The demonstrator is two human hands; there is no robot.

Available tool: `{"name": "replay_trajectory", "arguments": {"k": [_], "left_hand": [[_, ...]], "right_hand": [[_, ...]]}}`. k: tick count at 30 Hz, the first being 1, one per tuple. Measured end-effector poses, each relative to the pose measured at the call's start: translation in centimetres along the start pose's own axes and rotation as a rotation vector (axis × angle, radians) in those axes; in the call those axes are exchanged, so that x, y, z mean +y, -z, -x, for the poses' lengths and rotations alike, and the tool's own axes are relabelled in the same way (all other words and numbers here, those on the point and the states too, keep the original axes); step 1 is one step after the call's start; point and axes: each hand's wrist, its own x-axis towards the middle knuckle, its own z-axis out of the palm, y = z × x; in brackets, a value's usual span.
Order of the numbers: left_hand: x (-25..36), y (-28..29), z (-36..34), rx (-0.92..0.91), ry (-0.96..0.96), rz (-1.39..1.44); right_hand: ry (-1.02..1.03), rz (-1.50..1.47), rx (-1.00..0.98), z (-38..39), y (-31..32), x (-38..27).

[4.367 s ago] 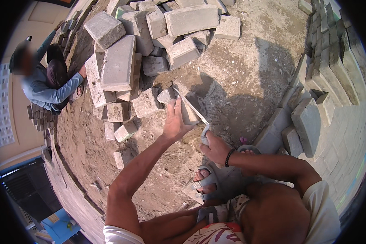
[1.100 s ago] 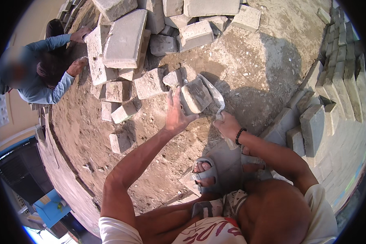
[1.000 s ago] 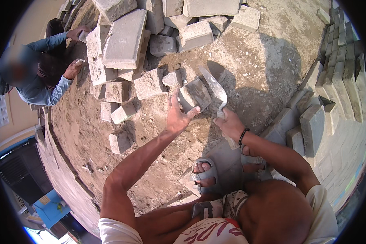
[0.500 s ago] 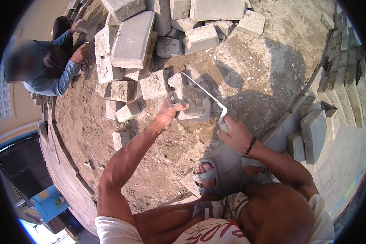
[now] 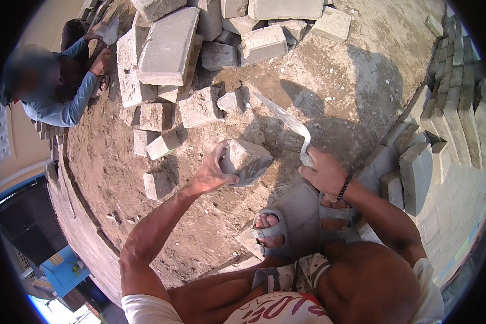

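My left hand (image 5: pixel 210 170) is closed on a broken concrete paving block (image 5: pixel 247 161), thumb on its near edge and fingers round its left side. The block is tilted, its rough face turned up. In my right hand (image 5: pixel 326 171) is the handle of a trowel (image 5: pixel 286 117), its thin blade slanting up and left above the dirt. A small stone chunk (image 5: pixel 231 101) and a rough block (image 5: pixel 201 107) lie just beyond the held block. My sandaled feet (image 5: pixel 270 232) are planted close below my hands.
A pile of concrete blocks (image 5: pixel 170 48) rises at the far left of centre. Small broken pieces (image 5: pixel 158 185) lie on the dirt. Laid pavers and upright slabs (image 5: pixel 416 178) stand along the right. Beyond the pile crouches a co-worker (image 5: pixel 56 86) with a trowel.
My left hand has gripped the block, drawn it nearer and tipped it. My trowel has turned, showing more of its blade. The co-worker's trowel has risen.
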Motion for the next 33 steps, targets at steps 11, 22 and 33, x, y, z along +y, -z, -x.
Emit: {"name": "replay_trajectory", "arguments": {"k": [11, 22, 33], "left_hand": [[-5.2, -1.2, 3.3, 0.228, 0.199, -0.636], [-8.2, -0.9, 3.7, 0.261, 0.059, -0.603], [-6.4, -3.4, 3.6, 0.465, 0.171, -0.513]], "right_hand": [[0.122, -0.221, -0.238, 3.3, -4.8, -4.5], [0.121, 0.083, -0.244, -1.2, -6.8, -1.4], [-0.273, -0.174, -0.385, -0.7, -4.1, -1.2]]}}
